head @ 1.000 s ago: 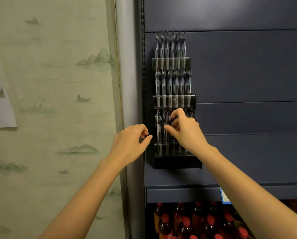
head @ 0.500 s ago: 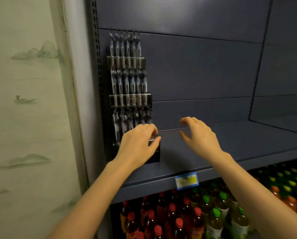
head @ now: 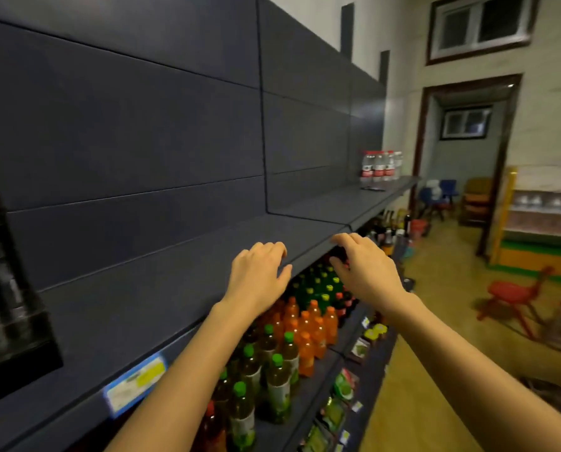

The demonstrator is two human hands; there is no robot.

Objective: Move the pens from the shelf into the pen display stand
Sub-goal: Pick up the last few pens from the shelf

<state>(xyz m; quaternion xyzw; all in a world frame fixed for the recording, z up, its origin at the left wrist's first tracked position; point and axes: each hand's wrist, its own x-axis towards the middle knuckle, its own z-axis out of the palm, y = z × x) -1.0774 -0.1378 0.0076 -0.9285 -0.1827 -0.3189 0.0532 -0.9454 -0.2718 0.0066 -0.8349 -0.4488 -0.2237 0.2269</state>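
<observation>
The black pen display stand point(head: 8, 288) stands blurred at the far left edge on the dark blue shelf point(head: 181, 282), its rows of pens smeared by motion. My left hand point(head: 259, 275) hovers over the shelf's front edge, fingers loosely curled and empty. My right hand point(head: 364, 269) is just off the shelf edge, fingers apart, holding nothing. Far along the shelf lies a small dark object point(head: 372, 188), possibly pens, too small to tell.
Water bottles point(head: 380, 166) stand at the shelf's far end. Below are rows of orange and green drink bottles point(head: 292, 340) and snack packs point(head: 347, 383). A price label point(head: 135, 383) sits on the shelf front. A red stool point(head: 514, 295) stands in the aisle.
The view has swung right, away from the stand. My right hand left the stand's lower row, and both hands moved rightward along the shelf, empty.
</observation>
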